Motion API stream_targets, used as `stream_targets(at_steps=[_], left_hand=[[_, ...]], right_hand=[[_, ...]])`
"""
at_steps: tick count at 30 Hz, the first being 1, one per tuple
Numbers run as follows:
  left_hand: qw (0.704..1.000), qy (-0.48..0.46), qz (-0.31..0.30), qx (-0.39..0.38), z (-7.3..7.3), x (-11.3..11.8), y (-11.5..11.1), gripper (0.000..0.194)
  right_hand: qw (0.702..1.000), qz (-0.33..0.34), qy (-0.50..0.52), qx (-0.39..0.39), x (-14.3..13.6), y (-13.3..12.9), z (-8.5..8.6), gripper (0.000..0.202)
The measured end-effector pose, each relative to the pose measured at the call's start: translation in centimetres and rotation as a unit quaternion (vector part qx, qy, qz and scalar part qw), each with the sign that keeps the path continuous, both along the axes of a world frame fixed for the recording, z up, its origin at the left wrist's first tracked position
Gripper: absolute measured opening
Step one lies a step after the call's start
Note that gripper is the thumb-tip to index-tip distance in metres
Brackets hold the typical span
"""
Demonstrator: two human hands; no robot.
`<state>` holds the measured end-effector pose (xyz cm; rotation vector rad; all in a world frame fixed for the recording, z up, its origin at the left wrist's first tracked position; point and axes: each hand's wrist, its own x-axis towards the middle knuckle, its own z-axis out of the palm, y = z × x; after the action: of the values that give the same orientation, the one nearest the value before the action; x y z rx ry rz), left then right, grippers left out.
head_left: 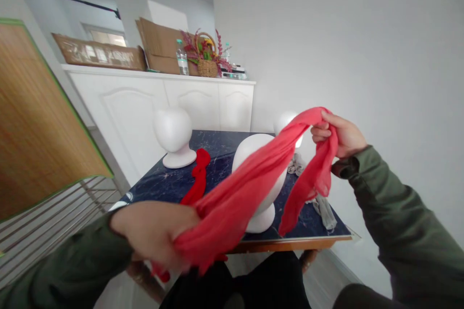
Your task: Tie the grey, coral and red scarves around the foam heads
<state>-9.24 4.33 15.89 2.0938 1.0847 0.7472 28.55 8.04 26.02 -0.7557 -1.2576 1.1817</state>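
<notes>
Nearest, one end of a long coral-red strip of thin, soft cloth (246,188) is gripped in the left hand (155,229), which is blurred, its fingers mostly hidden against the fabric. The other end is pinched by the bent fingers of the right hand (339,135), held higher, with a loose tail hanging below. The strip is drawn out on a slant between the hands, in front of a smooth white mannequin head (250,152); whether the two touch cannot be told. Darker red cloth (164,276) is seen beneath the left hand, its source unclear. The head is stood near the front edge of a dark blue, marble-patterned counter (224,164). As far as can be judged, lifting and spreading the coral strip is done, while no wrap or knot is made around any head. To the right, crumpled grey cloth (324,212) is left lying; to the left, a bright red bunched cloth (197,183) is left beside a second white mannequin head (173,128), which is bare. Farther back, a third white rounded form (284,119) is partly hidden by the strip. Beyond, a white panelled cabinet (134,111) is topped with brown cardboard boxes (159,48) and a woven flower basket (208,68).
</notes>
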Motion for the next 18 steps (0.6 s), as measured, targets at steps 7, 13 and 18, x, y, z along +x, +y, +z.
stream_targets(at_steps=[7, 13, 18], left_hand=[[0.955, -0.011, 0.231, 0.183, 7.0, 2.5, 9.6, 0.025], [0.971, -0.106, 0.136, -0.164, -1.6, 6.6, 11.8, 0.014], [0.941, -0.154, 0.035, -0.298, -8.8, 7.4, 5.8, 0.019]], right_hand=[[0.993, -0.08, 0.075, -0.052, -0.7, 8.5, -0.4, 0.023], [0.961, -0.178, 0.024, -0.209, -0.6, 9.1, -10.6, 0.024], [0.951, -0.098, 0.007, -0.292, -0.7, 2.3, -19.3, 0.015]])
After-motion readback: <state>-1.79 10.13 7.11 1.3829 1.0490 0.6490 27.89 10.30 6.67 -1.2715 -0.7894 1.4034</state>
